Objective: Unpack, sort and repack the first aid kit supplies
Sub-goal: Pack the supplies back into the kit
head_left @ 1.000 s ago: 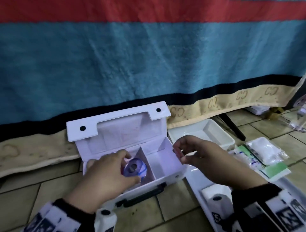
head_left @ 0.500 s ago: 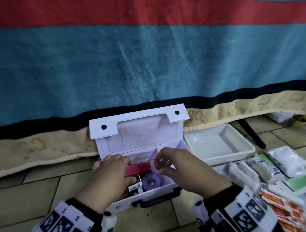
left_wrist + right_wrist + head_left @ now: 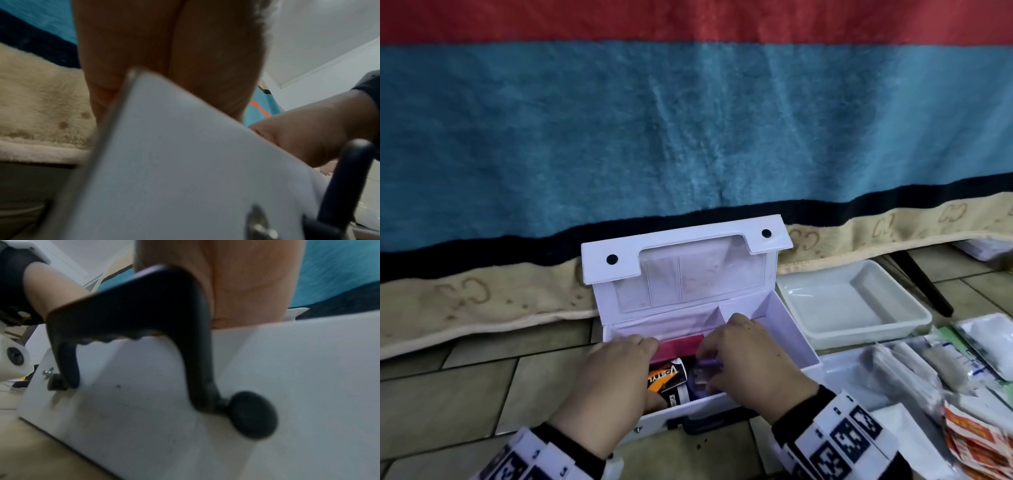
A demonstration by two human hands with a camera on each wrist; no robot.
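Note:
The white first aid box (image 3: 796, 346) stands open on the tiled floor, lid (image 3: 681, 267) upright. Its left compartment holds a red box (image 3: 678, 344), a black and orange pack (image 3: 666, 377) and a purple tape roll (image 3: 700, 375). My left hand (image 3: 613, 373) reaches into that compartment, its fingers lying flat on the red box's edge. Curled fingers of my right hand (image 3: 750, 359) pinch the top of the purple roll. The right compartment looks bare. Both wrist views show only palms, the box's white front wall (image 3: 287, 369) and its black handle (image 3: 144, 305).
A white tray (image 3: 859, 337) stands right of the box. Several sealed packets (image 3: 962, 359) and orange-white sachets (image 3: 976, 438) lie at the far right. A striped blanket (image 3: 688, 137) hangs behind the box. A black leg (image 3: 924, 284) slants behind the tray.
My right hand has come down from above the divider into the left compartment and onto the purple roll. My left hand has let go of the roll and stays in the box.

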